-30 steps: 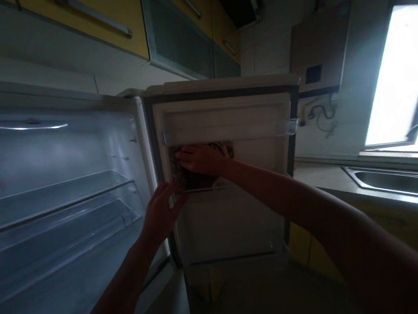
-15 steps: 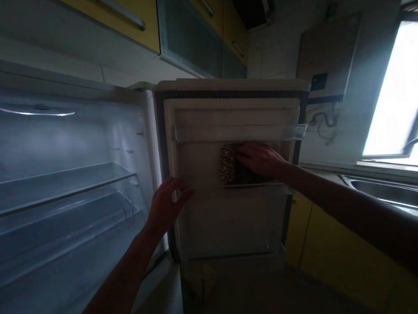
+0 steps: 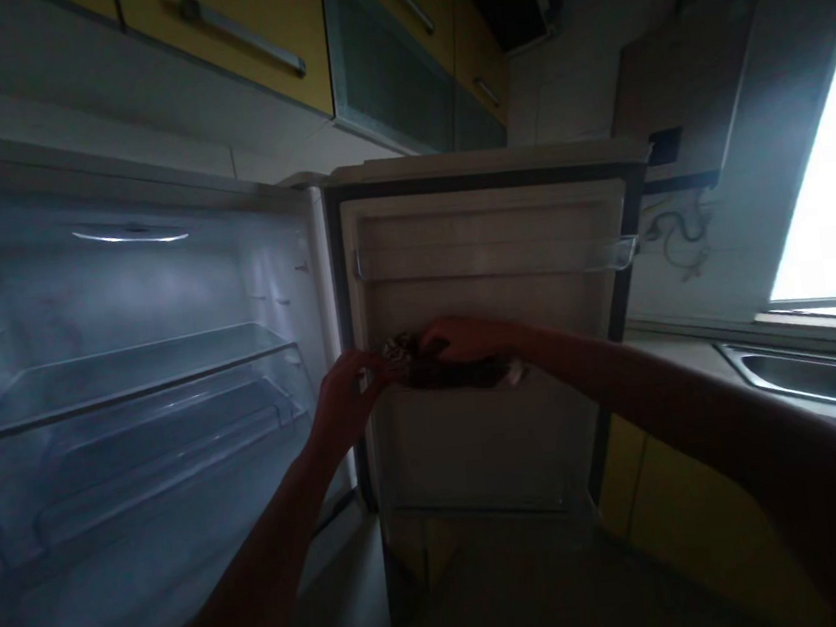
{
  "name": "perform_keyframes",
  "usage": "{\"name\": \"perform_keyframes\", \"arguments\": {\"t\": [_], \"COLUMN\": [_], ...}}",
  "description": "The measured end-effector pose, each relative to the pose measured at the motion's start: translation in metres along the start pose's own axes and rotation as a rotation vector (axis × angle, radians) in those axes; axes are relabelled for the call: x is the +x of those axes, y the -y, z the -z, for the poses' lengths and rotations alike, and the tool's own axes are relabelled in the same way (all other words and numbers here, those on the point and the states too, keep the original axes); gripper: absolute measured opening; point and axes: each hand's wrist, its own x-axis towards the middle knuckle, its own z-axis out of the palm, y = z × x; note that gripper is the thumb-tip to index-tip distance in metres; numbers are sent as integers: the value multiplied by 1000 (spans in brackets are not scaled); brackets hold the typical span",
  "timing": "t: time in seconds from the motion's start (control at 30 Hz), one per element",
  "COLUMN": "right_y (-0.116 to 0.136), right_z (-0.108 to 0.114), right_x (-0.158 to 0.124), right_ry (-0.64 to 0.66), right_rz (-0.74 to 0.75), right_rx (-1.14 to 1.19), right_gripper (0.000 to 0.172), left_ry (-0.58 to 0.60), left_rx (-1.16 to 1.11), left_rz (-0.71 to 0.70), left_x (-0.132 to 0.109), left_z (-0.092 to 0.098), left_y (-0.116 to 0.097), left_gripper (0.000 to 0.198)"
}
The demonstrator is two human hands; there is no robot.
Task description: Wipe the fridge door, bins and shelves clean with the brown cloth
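A dark cloth [image 3: 462, 374] with a black-and-white patterned end lies bunched along the clear middle shelf of the open fridge door [image 3: 480, 457]. My right hand [image 3: 466, 338] is closed over the cloth from above. At the cloth's left end, the fingers and thumb of my left hand [image 3: 354, 381] pinch its patterned edge, close to the shelf's left end. Dim light and blur hide the exact contact there. Most of the middle shelf's rim is covered by the cloth and my hands.
On the left is the lit fridge compartment with a glass shelf [image 3: 130, 371] and a clear drawer [image 3: 170, 462]. A clear upper door rack [image 3: 487, 260] runs above my hands. Yellow wall cabinets [image 3: 242, 32] hang overhead. A steel sink [image 3: 818, 379] lies at the right.
My right hand has drawn the cloth left and slightly down along the door, to my left hand. Left fingers, earlier apart from the cloth, now meet its end. The view has turned slightly left.
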Motion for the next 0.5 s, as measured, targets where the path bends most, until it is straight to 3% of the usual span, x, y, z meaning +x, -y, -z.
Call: {"name": "perform_keyframes", "arguments": {"t": [0.1, 0.2, 0.27, 0.37, 0.5], "right_y": [-31, -36, -25, 0, 16], "right_z": [22, 31, 24, 4, -7], "right_x": [-47, -67, -59, -23, 13], "right_ry": [152, 214, 166, 59, 79], "right_rz": [-104, -175, -153, -45, 5], "right_rx": [181, 245, 197, 171, 356], "right_gripper": [30, 33, 34, 31, 45], "left_ry": [-15, -36, -48, -50, -32], "left_rx": [-14, -39, -65, -81, -50], "left_rz": [-5, -4, 5, 16, 23], "left_x": [-3, -6, -7, -7, -5], "left_z": [1, 2, 1, 2, 6], "left_y": [4, 6, 6, 4, 2], "left_gripper": [26, 22, 20, 23, 28]}}
